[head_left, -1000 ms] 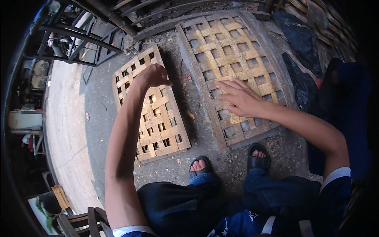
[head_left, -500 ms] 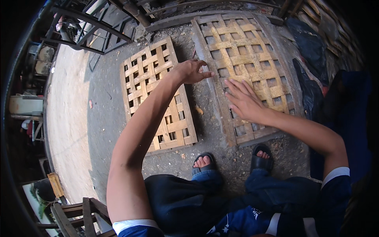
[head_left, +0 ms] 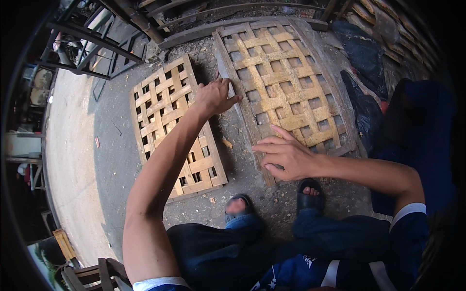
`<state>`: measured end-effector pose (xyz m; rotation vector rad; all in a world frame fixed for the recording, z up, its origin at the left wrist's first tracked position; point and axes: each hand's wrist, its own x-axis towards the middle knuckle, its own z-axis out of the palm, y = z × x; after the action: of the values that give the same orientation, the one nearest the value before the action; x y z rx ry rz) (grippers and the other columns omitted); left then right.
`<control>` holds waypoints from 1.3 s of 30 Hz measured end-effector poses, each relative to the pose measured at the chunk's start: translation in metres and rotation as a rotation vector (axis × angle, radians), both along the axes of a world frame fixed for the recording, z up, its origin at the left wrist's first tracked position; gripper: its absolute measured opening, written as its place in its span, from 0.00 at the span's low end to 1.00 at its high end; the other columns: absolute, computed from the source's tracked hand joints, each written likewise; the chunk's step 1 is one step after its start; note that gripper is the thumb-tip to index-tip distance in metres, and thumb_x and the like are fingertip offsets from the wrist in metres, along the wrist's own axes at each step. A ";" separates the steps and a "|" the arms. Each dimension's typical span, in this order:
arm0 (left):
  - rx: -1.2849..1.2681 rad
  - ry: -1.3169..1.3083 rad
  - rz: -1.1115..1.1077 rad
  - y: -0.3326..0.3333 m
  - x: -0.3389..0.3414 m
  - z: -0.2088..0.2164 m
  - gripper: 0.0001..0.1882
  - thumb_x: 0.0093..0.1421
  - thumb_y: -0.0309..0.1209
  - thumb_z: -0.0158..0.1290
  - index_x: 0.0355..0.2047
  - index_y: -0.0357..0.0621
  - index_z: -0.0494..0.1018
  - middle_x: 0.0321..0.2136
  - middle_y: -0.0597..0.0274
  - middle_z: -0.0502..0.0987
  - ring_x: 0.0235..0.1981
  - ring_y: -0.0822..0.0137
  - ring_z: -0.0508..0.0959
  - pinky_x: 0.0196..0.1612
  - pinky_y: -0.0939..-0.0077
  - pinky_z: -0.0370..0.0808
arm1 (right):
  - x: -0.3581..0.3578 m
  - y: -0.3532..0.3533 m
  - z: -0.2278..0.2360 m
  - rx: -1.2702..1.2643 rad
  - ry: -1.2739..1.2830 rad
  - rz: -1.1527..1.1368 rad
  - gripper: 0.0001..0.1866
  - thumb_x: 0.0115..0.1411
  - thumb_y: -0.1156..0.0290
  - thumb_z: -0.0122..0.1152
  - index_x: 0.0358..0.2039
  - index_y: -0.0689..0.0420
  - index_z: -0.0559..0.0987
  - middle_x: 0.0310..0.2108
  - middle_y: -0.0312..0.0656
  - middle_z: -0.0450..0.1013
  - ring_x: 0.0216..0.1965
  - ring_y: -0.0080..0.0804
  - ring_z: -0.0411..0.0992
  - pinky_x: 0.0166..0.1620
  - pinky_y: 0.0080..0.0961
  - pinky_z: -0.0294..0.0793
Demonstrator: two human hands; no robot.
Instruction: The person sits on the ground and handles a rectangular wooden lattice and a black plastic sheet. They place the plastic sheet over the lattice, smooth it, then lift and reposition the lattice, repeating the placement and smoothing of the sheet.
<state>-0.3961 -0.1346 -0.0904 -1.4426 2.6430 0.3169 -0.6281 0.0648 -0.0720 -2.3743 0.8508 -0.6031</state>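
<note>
Yellowed lattice panel (head_left: 279, 77) is lying flat on the ground (head_left: 116, 131), in front of the person, woven slats in a wooden frame. Far end is sitting near a wooden beam; near-left corner is partly hiding under the right hand (head_left: 287, 156), and the right forearm is covering part of the near edge.

Hands are staying empty as far as visible, well apart from each other. Right hand is spreading its fingers over that corner, palm down, thumb apart; fingertips are reaching the frame's left side, contact not clear. Left hand (head_left: 213, 98) is hovering or resting at the panel's left edge, fingers bending, thumb pointing at the frame; undersides are facing away, so cannot tell whether it is gripping.

Paler lattice panel (head_left: 175, 115) is lying to the left, just apart, with the left forearm crossing it and hiding much of its near half.

Sandals (head_left: 310, 200) are showing below; left toes are blurring. Black sheeting (head_left: 364, 58) is lying right of the yellowed panel. Dark blue cloth (head_left: 417, 136) is fading into the rim's shadow, shape hard to read. Dark metal frame (head_left: 92, 39) is getting cut off upper left.
</note>
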 end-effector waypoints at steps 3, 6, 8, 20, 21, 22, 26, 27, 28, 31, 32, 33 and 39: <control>0.104 0.104 0.029 -0.012 -0.005 0.000 0.43 0.63 0.63 0.53 0.58 0.32 0.70 0.51 0.39 0.77 0.55 0.43 0.77 0.58 0.55 0.74 | -0.026 -0.033 -0.008 -0.067 0.060 -0.170 0.11 0.60 0.69 0.60 0.42 0.56 0.81 0.58 0.48 0.74 0.63 0.42 0.69 0.71 0.59 0.49; -0.011 0.193 0.079 -0.023 0.015 -0.022 0.39 0.63 0.61 0.54 0.54 0.31 0.74 0.50 0.38 0.77 0.53 0.44 0.78 0.57 0.54 0.74 | -0.056 -0.088 -0.011 -0.008 0.033 -0.425 0.21 0.61 0.67 0.60 0.54 0.56 0.75 0.56 0.49 0.73 0.61 0.46 0.68 0.67 0.56 0.56; 0.021 0.258 0.162 -0.023 -0.003 -0.018 0.37 0.63 0.59 0.56 0.50 0.31 0.77 0.48 0.39 0.78 0.53 0.44 0.78 0.57 0.56 0.74 | -0.104 -0.114 -0.023 -0.023 0.173 -0.723 0.25 0.62 0.64 0.60 0.59 0.57 0.71 0.57 0.50 0.71 0.59 0.49 0.69 0.65 0.55 0.58; 0.132 0.292 0.420 -0.020 -0.021 -0.005 0.39 0.54 0.59 0.65 0.47 0.30 0.78 0.52 0.38 0.71 0.54 0.44 0.75 0.59 0.55 0.74 | -0.182 -0.151 -0.041 0.255 0.534 -1.209 0.30 0.61 0.55 0.65 0.61 0.52 0.73 0.61 0.44 0.70 0.65 0.43 0.66 0.67 0.52 0.57; 0.115 0.299 0.417 -0.020 -0.023 -0.003 0.38 0.53 0.58 0.66 0.46 0.32 0.79 0.53 0.39 0.72 0.55 0.44 0.75 0.58 0.54 0.74 | -0.186 -0.151 -0.041 0.243 0.543 -1.204 0.30 0.60 0.56 0.65 0.60 0.52 0.74 0.60 0.43 0.71 0.64 0.42 0.67 0.67 0.51 0.57; 0.098 0.305 0.413 -0.020 -0.024 -0.001 0.36 0.53 0.57 0.66 0.45 0.33 0.80 0.53 0.39 0.72 0.56 0.44 0.75 0.58 0.53 0.75 | -0.189 -0.152 -0.042 0.230 0.552 -1.198 0.29 0.59 0.56 0.66 0.59 0.53 0.75 0.59 0.43 0.73 0.63 0.41 0.68 0.67 0.51 0.57; 0.097 0.334 0.389 -0.019 -0.021 0.003 0.39 0.54 0.59 0.65 0.47 0.30 0.78 0.51 0.40 0.71 0.55 0.45 0.74 0.60 0.56 0.73 | -0.194 -0.148 -0.039 0.223 0.367 -1.246 0.27 0.55 0.59 0.68 0.54 0.55 0.78 0.50 0.44 0.78 0.56 0.42 0.74 0.61 0.43 0.67; 0.101 0.352 0.388 -0.020 -0.021 0.004 0.39 0.54 0.59 0.65 0.47 0.31 0.78 0.53 0.40 0.71 0.56 0.45 0.74 0.59 0.56 0.73 | -0.196 -0.146 -0.035 0.218 0.341 -1.242 0.26 0.54 0.59 0.68 0.53 0.55 0.78 0.48 0.44 0.79 0.54 0.42 0.76 0.59 0.41 0.69; 0.093 0.349 0.386 -0.021 -0.019 0.003 0.36 0.54 0.58 0.65 0.46 0.34 0.80 0.54 0.42 0.70 0.58 0.46 0.72 0.59 0.50 0.72 | -0.197 -0.145 -0.034 0.214 0.317 -1.230 0.26 0.54 0.60 0.68 0.52 0.56 0.79 0.47 0.45 0.80 0.51 0.43 0.77 0.56 0.39 0.72; 0.128 0.341 0.373 -0.030 -0.023 0.003 0.29 0.54 0.56 0.66 0.44 0.45 0.83 0.58 0.48 0.68 0.63 0.48 0.67 0.58 0.35 0.67 | -0.203 -0.140 -0.040 0.100 0.367 -1.193 0.25 0.54 0.59 0.69 0.50 0.57 0.79 0.45 0.46 0.80 0.48 0.45 0.78 0.52 0.38 0.75; 0.136 0.309 0.382 -0.030 -0.024 0.003 0.29 0.54 0.56 0.66 0.44 0.45 0.83 0.58 0.48 0.68 0.63 0.48 0.67 0.58 0.35 0.67 | -0.205 -0.140 -0.044 0.089 0.381 -1.189 0.25 0.54 0.59 0.69 0.50 0.57 0.79 0.45 0.46 0.80 0.48 0.45 0.78 0.53 0.39 0.74; 0.145 0.284 0.382 -0.031 -0.031 0.004 0.28 0.54 0.56 0.65 0.44 0.45 0.83 0.59 0.49 0.68 0.63 0.48 0.67 0.59 0.34 0.67 | -0.210 -0.139 -0.046 0.092 0.385 -1.186 0.25 0.54 0.60 0.69 0.50 0.58 0.79 0.46 0.47 0.79 0.50 0.45 0.77 0.53 0.38 0.74; 0.178 0.273 0.263 -0.047 -0.021 -0.013 0.27 0.59 0.50 0.61 0.48 0.39 0.79 0.58 0.39 0.71 0.62 0.44 0.70 0.64 0.58 0.69 | -0.208 -0.144 -0.067 0.097 0.297 -1.187 0.25 0.54 0.63 0.70 0.51 0.59 0.77 0.46 0.49 0.77 0.49 0.46 0.77 0.53 0.37 0.74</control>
<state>-0.4173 -0.1814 -0.1032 -1.7979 2.5333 0.8065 -0.8361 -0.0796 -0.1389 -1.6733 2.3662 -0.5832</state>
